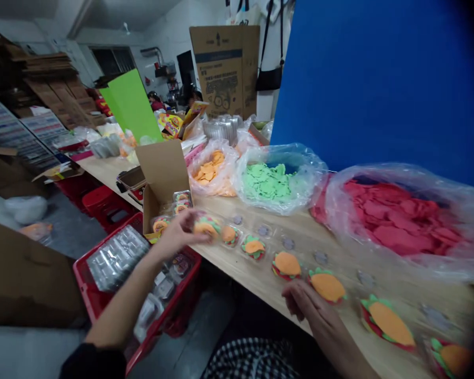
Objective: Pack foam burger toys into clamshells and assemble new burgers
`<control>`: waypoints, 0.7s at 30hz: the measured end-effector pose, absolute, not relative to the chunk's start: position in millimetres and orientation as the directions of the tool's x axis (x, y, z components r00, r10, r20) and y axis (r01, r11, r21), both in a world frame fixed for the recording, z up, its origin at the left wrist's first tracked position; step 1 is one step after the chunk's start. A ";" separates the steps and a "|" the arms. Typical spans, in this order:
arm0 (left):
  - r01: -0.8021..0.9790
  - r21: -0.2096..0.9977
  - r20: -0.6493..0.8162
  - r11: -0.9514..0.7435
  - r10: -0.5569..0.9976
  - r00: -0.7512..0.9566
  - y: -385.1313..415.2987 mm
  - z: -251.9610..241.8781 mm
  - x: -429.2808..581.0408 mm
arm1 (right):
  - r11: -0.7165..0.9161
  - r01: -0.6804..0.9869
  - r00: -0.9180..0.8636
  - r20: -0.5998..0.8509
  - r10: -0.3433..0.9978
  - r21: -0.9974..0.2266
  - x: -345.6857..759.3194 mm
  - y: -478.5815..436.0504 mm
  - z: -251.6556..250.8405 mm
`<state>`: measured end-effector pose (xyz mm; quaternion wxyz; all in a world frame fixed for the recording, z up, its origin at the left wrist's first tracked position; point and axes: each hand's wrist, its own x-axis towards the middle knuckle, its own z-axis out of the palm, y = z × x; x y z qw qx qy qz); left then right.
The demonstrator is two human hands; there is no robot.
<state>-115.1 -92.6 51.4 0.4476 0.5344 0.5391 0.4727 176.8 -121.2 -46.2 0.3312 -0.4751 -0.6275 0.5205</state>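
My left hand [178, 232] reaches out over the table's front edge, next to an open cardboard box [164, 171]. Its thumb and fingers are around a toy burger [206, 227] in clear plastic, blurred by motion. Packed burgers [160, 225] sit inside the box. My right hand [314, 308] hovers at the table edge, fingers loosely stretched, with nothing visible in it. Closest to it are an orange-topped burger [286, 264] and another burger [327, 285], part of a row of several in open clear shells along the table.
Plastic bags of orange pieces [209, 169], green pieces [269, 181] and red pieces [403, 216] stand behind the row. A red crate [142, 337] of clear packs is below the table at left, near a red stool [102, 202]. A blue panel [383, 84] rises behind.
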 end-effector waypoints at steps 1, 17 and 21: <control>0.278 0.959 0.077 -0.057 0.995 -0.061 -81.2 62.1 -143.0 | -0.009 0.266 -0.315 -0.096 0.944 -0.964 179.7 -120.8 -48.3; 0.915 0.307 -0.251 0.263 0.949 -0.189 26.5 27.6 -295.4 | -0.104 0.405 -0.298 -0.239 0.924 -0.908 187.9 -129.6 -68.8; 0.913 0.302 -0.293 0.274 0.938 -0.185 30.9 18.0 -304.3 | -0.124 0.396 -0.289 -0.252 0.924 -0.910 187.4 -130.3 -75.1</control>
